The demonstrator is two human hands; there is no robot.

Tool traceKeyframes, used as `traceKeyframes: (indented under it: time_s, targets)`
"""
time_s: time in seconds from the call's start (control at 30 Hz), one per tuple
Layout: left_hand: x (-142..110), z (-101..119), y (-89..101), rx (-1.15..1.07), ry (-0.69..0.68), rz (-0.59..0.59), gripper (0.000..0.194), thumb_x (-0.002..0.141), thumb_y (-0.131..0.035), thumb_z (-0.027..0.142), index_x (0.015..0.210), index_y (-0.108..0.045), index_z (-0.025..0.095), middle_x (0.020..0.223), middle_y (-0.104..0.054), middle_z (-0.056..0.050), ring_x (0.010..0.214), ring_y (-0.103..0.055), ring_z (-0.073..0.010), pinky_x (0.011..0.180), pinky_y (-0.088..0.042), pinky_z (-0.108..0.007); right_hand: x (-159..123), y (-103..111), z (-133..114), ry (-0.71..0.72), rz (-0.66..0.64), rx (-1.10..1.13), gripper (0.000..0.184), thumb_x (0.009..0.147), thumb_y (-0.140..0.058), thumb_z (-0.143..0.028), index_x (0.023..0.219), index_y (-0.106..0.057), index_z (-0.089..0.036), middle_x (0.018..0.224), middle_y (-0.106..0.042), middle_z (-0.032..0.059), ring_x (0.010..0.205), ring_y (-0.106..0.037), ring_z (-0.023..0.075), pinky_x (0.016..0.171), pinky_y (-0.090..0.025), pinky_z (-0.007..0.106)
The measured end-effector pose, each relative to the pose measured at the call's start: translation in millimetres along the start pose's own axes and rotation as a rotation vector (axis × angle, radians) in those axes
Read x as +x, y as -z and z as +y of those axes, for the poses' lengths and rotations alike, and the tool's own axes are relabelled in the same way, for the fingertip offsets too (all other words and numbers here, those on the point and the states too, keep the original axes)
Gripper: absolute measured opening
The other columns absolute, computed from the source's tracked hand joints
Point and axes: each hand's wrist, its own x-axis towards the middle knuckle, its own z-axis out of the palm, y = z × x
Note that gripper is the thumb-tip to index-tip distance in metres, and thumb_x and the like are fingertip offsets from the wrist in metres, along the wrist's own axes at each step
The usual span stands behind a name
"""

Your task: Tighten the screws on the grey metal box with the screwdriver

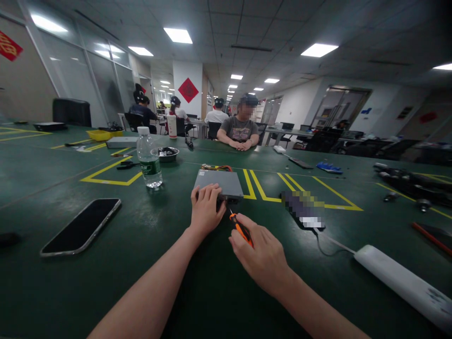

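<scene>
Inward from the far edge of the table, one boxy metal unit was clasped by the left hand; one slim screwdriver was pinched by the right hand.

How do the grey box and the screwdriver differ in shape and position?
The grey box is broad and flat; the screwdriver is slim. The grey box lies on the green table, with the left hand on it; the screwdriver is held in the right hand. Both have a hand touching them.
</scene>
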Motion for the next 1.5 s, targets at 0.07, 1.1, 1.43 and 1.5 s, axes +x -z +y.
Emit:
traceKeyframes:
  time_s: [0.07,1.1,1.43,1.5]
  targets:
    - [0,0,-0.1,0.002,-0.002,0.003,0.026,0.08,-0.05,0.029,0.105,-0.05,0.023,0.121,-0.055,-0.005,0.115,-0.045,-0.0216,0.105,-0.018,-0.044,2,1,-2,0.032,-0.004,0.015,0.019,0.085,-0.044,-0.01,0.101,-0.051,-0.017,0.113,-0.055,0.0172,0.105,-0.056,0.0226,0.076,-0.051,0.03]
    - [0,-1,-2.0,-0.02,0.006,0.01,0.027,0.079,-0.051,0.028,0.106,-0.052,0.024,0.12,-0.056,-0.006,0.115,-0.045,-0.0223,0.105,-0.018,-0.046,-1,-7,-1,0.074,0.05,0.022,0.017,0.085,-0.043,-0.007,0.099,-0.051,-0.013,0.105,-0.061,0.0169,0.103,-0.059,0.0203,0.077,-0.052,0.026]
    - [0,0,-1.3,-0.019,0.009,0.004,0.026,0.08,-0.05,0.028,0.105,-0.051,0.024,0.121,-0.055,-0.005,0.115,-0.045,-0.0218,0.105,-0.017,-0.045,2,-7,1,0.055,0.048,0.103,0.014,0.084,-0.048,-0.011,0.098,-0.048,-0.012,0.109,-0.06,0.0199,0.104,-0.058,0.0244,0.076,-0.053,0.032]
    - [0,0,-1.2,-0.018,0.009,-0.001,0.027,0.079,-0.051,0.028,0.105,-0.051,0.024,0.121,-0.055,-0.005,0.116,-0.044,-0.0218,0.105,-0.017,-0.045,3,-7,2,0.057,0.085,0.107,0.013,0.085,-0.049,-0.01,0.098,-0.048,-0.011,0.103,-0.063,0.0182,0.099,-0.061,0.0222,0.075,-0.054,0.029]
